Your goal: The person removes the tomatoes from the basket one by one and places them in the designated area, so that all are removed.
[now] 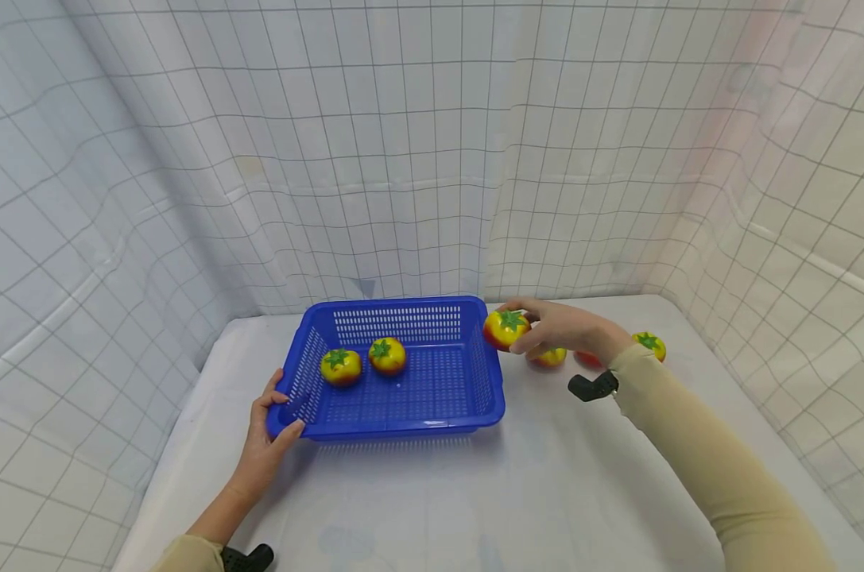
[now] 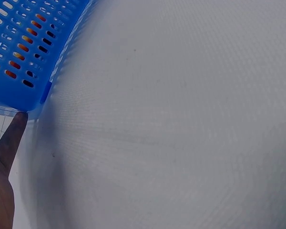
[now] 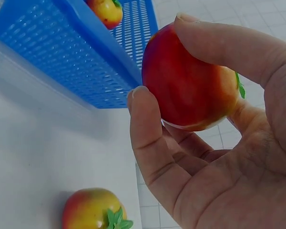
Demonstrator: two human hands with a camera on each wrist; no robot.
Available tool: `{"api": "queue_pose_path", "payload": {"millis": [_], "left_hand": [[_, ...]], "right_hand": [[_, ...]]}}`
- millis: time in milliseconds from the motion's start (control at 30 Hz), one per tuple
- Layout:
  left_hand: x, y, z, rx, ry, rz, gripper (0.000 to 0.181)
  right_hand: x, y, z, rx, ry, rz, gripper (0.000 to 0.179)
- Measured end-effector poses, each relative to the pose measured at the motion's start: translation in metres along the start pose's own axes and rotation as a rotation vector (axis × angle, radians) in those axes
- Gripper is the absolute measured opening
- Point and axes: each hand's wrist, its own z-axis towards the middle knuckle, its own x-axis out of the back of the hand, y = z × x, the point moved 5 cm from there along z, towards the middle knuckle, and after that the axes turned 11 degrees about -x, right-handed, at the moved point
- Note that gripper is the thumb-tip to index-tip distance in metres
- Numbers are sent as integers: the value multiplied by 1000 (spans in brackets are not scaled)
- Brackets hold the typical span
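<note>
Back sheet (image 1: 403, 143): white, dark grid lines slightly wavy; horizontal crease (image 1: 417, 184) across lower part. Small yellowish patch (image 1: 249, 166) left of centre; grey mark (image 1: 365, 287) low down, just above table level. Left sheet (image 1: 67, 262), right sheet (image 1: 796, 206): same grid, rippled; right tinged pink toward top. Table (image 1: 546, 492): white surface, faint bluish smudges (image 1: 346, 543) at near side.

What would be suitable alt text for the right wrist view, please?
A right hand holds a red-and-yellow fruit close by the rim of a blue basket. A second fruit lies on the white surface, and a third fruit shows inside the basket.
</note>
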Motion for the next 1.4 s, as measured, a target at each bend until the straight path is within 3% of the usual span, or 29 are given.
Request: {"api": "queue_pose_path", "payload": {"millis": [267,500,733,1233,1400], "left_hand": [[0,0,-1,8,-5,-2,41],[0,2,-1,15,-3,8,41],[-1,3,-1,12,-6,-2,41],[-1,1,0,9,-2,-10,41],[-1,1,0,9,-2,-10,41]], "right_hand": [[4,16,-4,2,7,-34,78],[3,26,-7,14,-17,9,77],[-2,35,-9,5,-75,125,80],[-12,60,-14,-17,-104,87,73],[-15,67,-15,-36,-101,74,81]]}}
